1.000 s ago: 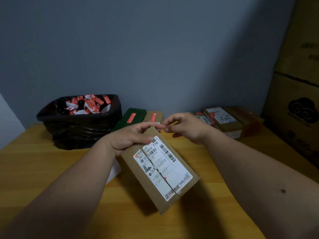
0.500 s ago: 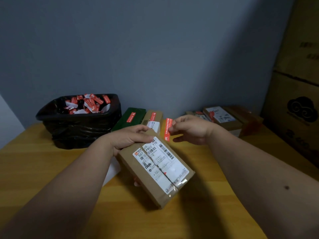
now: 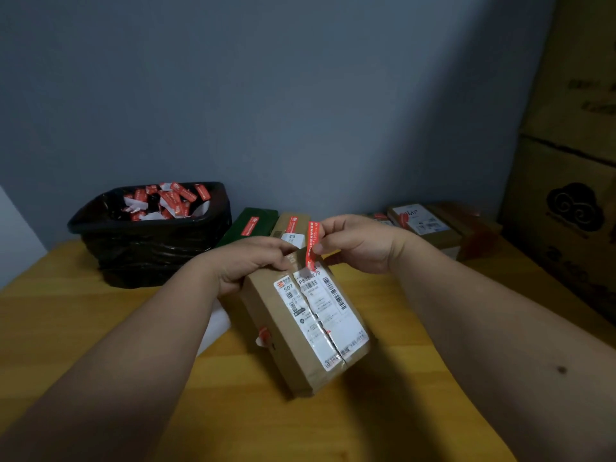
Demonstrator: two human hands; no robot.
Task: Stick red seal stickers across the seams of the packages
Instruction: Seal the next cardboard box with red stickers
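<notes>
A black bag-lined bin [image 3: 150, 241] at the bench's [image 3: 83, 328] back left holds crumpled red and white sticker scraps. A green box [image 3: 248, 225] stands just right of it. The left hand [image 3: 253, 261] grips the far end of a brown cardboard package [image 3: 300, 331], tilted near mid-bench; its white label print is too blurred to read. The right hand [image 3: 360, 243] pinches a red seal sticker [image 3: 313, 245] upright over the package's seam. More packages [image 3: 430, 228] lie dim at the back right, beside cropped cartons [image 3: 573, 161].
</notes>
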